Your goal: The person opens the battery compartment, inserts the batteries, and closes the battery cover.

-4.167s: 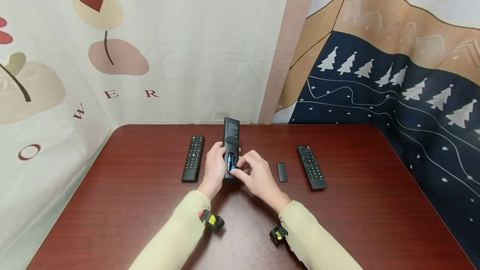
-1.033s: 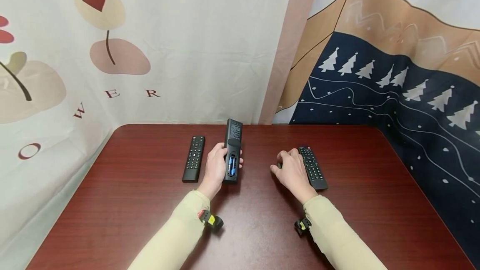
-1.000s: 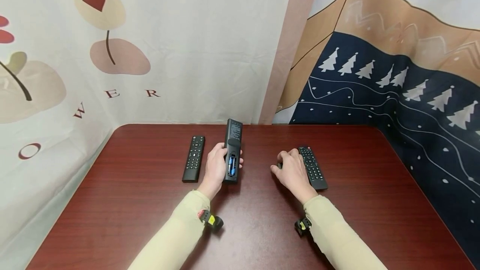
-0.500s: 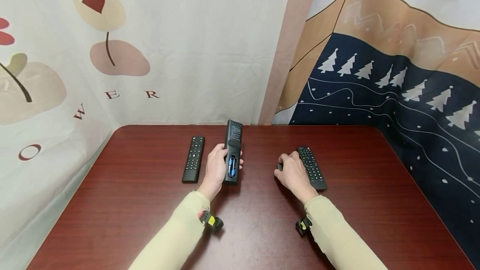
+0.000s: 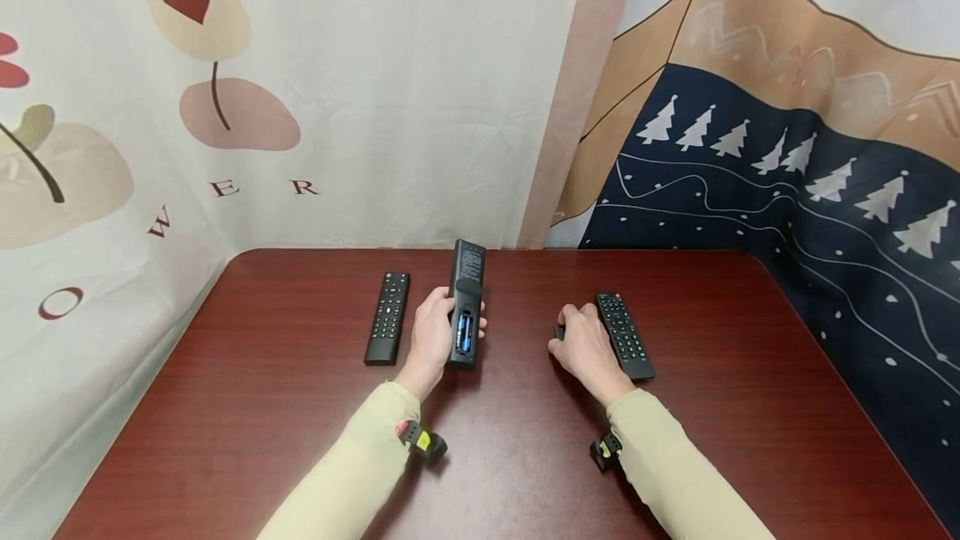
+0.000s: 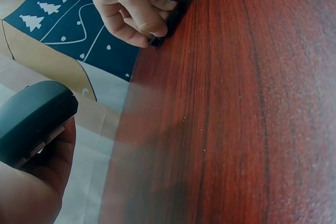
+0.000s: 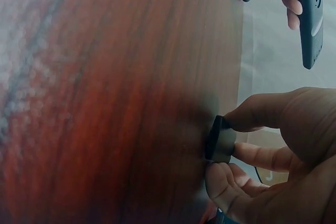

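My left hand [image 5: 430, 338] grips a black remote control [image 5: 468, 282], back side up, raised over the table. Its battery compartment lies uncovered, with blue batteries [image 5: 464, 332] inside. To the right, my right hand [image 5: 588, 351] is low at the table, its thumb and fingers pinching the small black battery cover [image 7: 220, 141]. In the head view most of that cover is hidden behind the fingers. Just right of this hand lies a second remote control [image 5: 625, 336], buttons up. A third remote control [image 5: 387, 319], also buttons up, lies left of my left hand.
The reddish-brown wooden table [image 5: 315, 440] ends at a back edge against a pale printed curtain [image 5: 405, 107]. A dark blue curtain with white trees [image 5: 697, 127] hangs at the right. Each wrist carries a small black camera [image 5: 606, 450].
My right hand has left the battery compartment and moved right to the battery cover, which it now pinches. Over the last second it shifted only slightly. My left hand still holds the remote control.
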A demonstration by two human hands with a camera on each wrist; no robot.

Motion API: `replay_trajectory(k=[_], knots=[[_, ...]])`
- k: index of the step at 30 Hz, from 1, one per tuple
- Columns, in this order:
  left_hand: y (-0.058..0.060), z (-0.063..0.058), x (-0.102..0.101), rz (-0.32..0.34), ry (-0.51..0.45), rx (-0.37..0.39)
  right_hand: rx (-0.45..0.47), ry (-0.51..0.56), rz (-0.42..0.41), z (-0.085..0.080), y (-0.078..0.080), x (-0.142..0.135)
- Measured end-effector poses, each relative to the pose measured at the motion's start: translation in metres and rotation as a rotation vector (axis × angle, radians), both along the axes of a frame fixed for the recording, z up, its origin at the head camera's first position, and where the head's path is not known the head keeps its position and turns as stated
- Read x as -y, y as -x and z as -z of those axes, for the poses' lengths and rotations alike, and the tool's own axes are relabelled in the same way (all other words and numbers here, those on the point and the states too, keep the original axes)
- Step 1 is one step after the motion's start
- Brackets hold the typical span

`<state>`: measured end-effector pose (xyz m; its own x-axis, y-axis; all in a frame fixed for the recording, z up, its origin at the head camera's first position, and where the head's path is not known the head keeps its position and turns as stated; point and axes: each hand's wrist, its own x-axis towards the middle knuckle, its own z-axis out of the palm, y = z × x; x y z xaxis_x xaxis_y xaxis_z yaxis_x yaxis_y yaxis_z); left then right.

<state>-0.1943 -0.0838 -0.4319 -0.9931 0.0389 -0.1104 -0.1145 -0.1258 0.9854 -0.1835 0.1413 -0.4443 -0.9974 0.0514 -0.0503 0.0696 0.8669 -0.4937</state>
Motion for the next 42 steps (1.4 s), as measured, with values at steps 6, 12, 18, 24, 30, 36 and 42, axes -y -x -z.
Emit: replay_trajectory(k=[6, 12, 18, 24, 30, 36, 42], knots=[[0.0, 0.0, 0.0, -0.002, -0.004, 0.007, -0.018, 0.038, 0.009, 0.001, 0.0, 0.002], [0.0, 0.0, 0.0, 0.002, 0.003, 0.013, -0.047, 0.095, -0.007, -0.001, -0.001, 0.008], [0.0, 0.0, -0.001, -0.001, -0.003, 0.004, -0.107, 0.162, -0.024, -0.005, -0.003, 0.016], [0.001, -0.001, -0.003, -0.008, -0.024, -0.001, -0.158, 0.22, -0.051, -0.008, -0.006, 0.022], [0.001, 0.001, -0.004, -0.012, -0.03, -0.008, -0.173, 0.257, -0.079, -0.012, -0.007, 0.027], [0.0, 0.001, -0.004, -0.008, -0.025, -0.009, -0.202, 0.287, -0.1, -0.015, -0.009, 0.032], [0.0, 0.0, -0.004, -0.006, -0.035, -0.01, -0.212, 0.341, -0.115, -0.017, -0.01, 0.037]])
